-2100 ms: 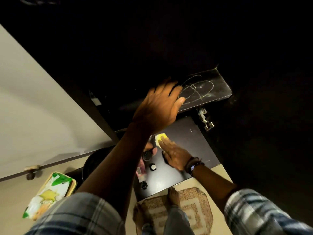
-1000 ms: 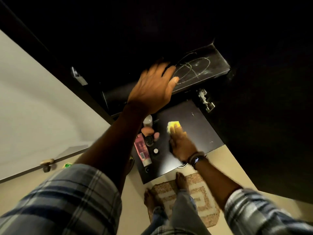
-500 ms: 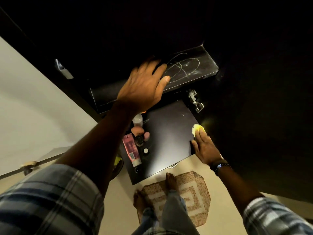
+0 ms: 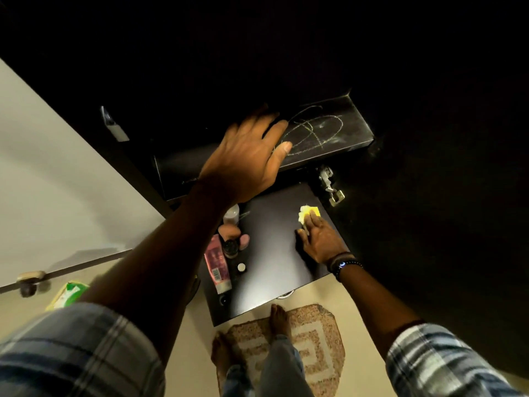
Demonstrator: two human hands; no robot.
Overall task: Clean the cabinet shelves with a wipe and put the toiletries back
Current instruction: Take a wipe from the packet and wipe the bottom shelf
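My right hand (image 4: 320, 239) presses the yellow wipe (image 4: 307, 212) flat on the lower shelf (image 4: 272, 253), frame center; my left hand (image 4: 246, 159), fingers spread, rests on the upper shelf (image 4: 337, 133).

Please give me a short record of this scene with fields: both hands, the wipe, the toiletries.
left hand: rests flat on the upper dark shelf, beside pale scribbled lines
right hand: straight fingers press the small yellow wipe onto the lower dark shelf
wipe position: far right part of the lower shelf
toiletries: pink plastic tube and white bottle, grouped at that shelf's left side

Patterned rug (image 4: 322, 335) on pale floor (image 4: 197, 336)
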